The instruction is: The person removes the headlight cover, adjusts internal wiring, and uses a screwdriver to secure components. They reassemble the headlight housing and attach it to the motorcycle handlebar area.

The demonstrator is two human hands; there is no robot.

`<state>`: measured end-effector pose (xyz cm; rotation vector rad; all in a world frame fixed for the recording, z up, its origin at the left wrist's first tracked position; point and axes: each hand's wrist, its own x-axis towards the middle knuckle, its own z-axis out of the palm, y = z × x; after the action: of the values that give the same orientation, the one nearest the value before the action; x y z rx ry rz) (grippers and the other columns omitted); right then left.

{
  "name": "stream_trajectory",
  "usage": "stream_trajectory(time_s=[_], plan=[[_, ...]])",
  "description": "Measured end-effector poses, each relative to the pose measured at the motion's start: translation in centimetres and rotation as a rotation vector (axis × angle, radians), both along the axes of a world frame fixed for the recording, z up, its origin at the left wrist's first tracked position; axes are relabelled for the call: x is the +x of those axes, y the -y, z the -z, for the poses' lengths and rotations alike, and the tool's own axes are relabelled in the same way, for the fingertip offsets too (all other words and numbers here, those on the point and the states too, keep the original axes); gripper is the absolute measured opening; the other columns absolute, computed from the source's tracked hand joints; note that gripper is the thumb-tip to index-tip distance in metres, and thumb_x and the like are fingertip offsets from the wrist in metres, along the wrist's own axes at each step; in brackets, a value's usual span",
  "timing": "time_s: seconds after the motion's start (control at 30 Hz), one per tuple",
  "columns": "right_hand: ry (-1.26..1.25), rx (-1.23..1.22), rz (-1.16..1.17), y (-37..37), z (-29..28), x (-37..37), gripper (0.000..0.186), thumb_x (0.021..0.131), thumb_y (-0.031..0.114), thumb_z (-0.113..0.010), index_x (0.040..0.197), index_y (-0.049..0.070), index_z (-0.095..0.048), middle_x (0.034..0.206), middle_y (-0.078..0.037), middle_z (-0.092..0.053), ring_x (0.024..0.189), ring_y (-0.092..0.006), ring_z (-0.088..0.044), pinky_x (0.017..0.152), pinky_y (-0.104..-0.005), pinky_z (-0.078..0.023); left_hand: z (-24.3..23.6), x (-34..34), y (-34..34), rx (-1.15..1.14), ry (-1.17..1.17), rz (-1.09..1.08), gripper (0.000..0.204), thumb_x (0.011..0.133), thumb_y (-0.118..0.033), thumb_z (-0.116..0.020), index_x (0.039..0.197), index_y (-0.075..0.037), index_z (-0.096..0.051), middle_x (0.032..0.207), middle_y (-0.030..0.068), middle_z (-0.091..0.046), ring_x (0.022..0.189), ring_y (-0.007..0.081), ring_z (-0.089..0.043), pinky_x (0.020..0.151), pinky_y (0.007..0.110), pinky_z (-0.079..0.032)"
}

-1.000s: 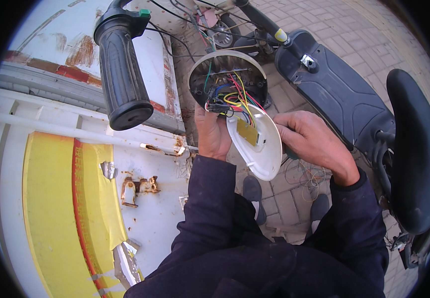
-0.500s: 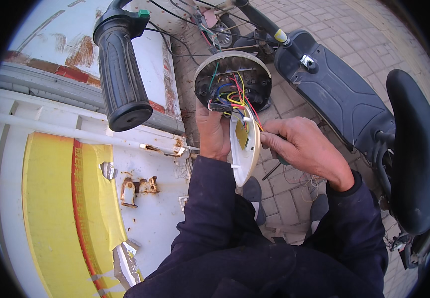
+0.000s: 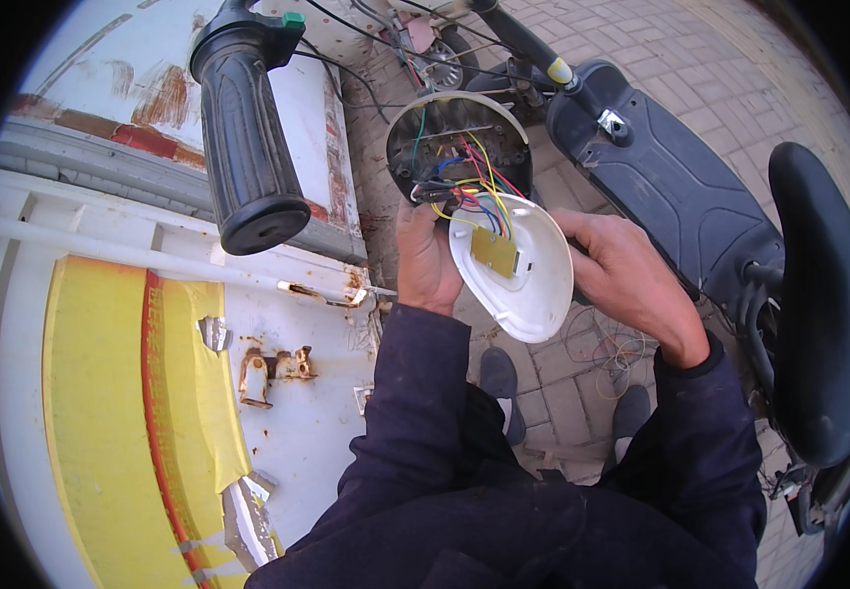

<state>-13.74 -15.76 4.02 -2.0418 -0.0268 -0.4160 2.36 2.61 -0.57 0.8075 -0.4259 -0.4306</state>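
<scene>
A white teardrop-shaped plastic cover [image 3: 533, 306] is turned with its hollow inner side up. A yellowish-green circuit board [image 3: 494, 252] sits inside it. Red, blue, yellow and black wires [image 3: 485, 187] run from the board into a round black housing [image 3: 415, 147] with a pale rim. My right hand [image 3: 631, 280] grips the cover's right edge, its fingertips partly hidden behind it. Closed under the housing's lower edge is my left hand [image 3: 429, 263], thumb beside a dark wire bundle [image 3: 435, 191]; its other fingers are mostly hidden.
A black handlebar grip [image 3: 253, 147] juts out at upper left. White metal panels [image 3: 307, 432] with a rusty latch [image 3: 273, 373] line the left side. To the right stand a dark footboard [image 3: 656, 177] and a black saddle [image 3: 818, 304]. Thin loose wires [image 3: 616, 353] lie on the paving.
My right hand has swung the cover from edge-on to face up, showing its inside and board. A thin dark rod with a green end below my right hand no longer shows.
</scene>
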Motion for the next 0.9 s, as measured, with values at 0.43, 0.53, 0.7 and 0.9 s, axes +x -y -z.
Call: stream_trajectory(time_s=[0.43,0.53,0.7,0.9], plan=[[0.059,-0.118,0.054,-0.3,0.1,0.1,0.026,0.102,0.022,-0.066,0.122,0.009,-0.074,0.072,-0.017,-0.062,0.067,-0.0373,-0.061,0.063,-0.0436,-0.046,4.4,1.7,-0.4,0.249,-0.177,0.058,0.026,0.111,-0.021,-0.051,0.125,-0.003,-0.064,0.114,0.0117,-0.073,0.101,0.0256,-0.072,0.088,0.041,-0.06],[0.196,-0.199,0.066,-0.6,0.7,0.4,0.021,0.099,0.021,-0.067,0.116,0.011,-0.075,0.078,-0.015,-0.069,0.075,-0.0375,-0.067,0.066,-0.0472,-0.05,5.4,2.4,-0.6,0.253,-0.369,0.067,0.029,0.112,-0.024,-0.049,0.126,-0.004,-0.065,0.116,0.0118,-0.072,0.1,0.0249,-0.072,0.084,0.04,-0.061],[0.254,-0.368,0.103,-1.4,1.8,0.7,0.018,0.095,0.019,-0.069,0.111,0.011,-0.075,0.083,-0.012,-0.074,0.078,-0.0346,-0.072,0.067,-0.0471,-0.053,4.9,1.1,-0.5,0.211,-0.25,0.183,0.033,0.113,-0.026,-0.049,0.133,-0.005,-0.063,0.118,0.0104,-0.071,0.1,0.0239,-0.071,0.084,0.036,-0.061],[0.215,-0.375,0.111,-1.6,2.1,0.7,0.018,0.094,0.015,-0.067,0.109,0.009,-0.075,0.084,-0.012,-0.074,0.078,-0.0349,-0.072,0.065,-0.047,-0.053,3.3,-0.1,0.5,0.198,-0.269,0.184,0.025,0.112,-0.016,-0.052,0.133,-0.007,-0.062,0.123,0.0108,-0.07,0.11,0.0241,-0.069,0.096,0.039,-0.059]])
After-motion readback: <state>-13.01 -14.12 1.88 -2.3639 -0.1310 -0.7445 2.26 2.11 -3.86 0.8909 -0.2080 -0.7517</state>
